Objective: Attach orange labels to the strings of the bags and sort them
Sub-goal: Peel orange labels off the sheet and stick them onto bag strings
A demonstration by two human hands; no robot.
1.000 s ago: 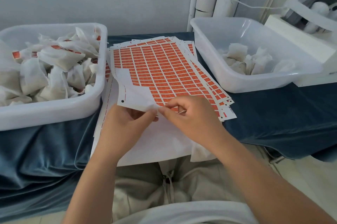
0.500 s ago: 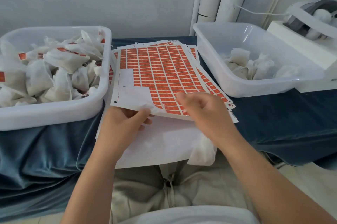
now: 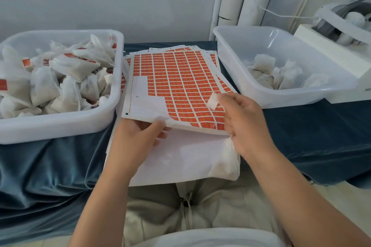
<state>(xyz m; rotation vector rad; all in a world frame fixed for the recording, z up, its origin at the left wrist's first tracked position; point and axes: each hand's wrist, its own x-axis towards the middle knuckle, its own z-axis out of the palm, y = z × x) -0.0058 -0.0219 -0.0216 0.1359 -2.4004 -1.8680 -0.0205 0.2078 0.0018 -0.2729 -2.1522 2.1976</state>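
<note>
A sheet of orange labels (image 3: 180, 78) tops a stack of such sheets between two tubs. My left hand (image 3: 138, 140) grips the sheet's near edge, thumb on top, and holds that edge lifted. My right hand (image 3: 245, 124) pinches a peeled label (image 3: 213, 101) that shows its white back, just above the sheet's near right corner. A white bag (image 3: 224, 166) lies on blank backing paper under my right wrist. I cannot make out its string.
The left white tub (image 3: 60, 126) holds several bags with orange labels (image 3: 66, 78). The right clear tub (image 3: 281, 100) holds several plain white bags (image 3: 275, 74). A white machine (image 3: 329, 46) stands at the far right. Blue cloth (image 3: 40, 166) covers the table.
My right hand left the sheet's near edge and rose to the right with a peeled label. My left hand shifted its grip along the lifted edge. The bag came into view.
</note>
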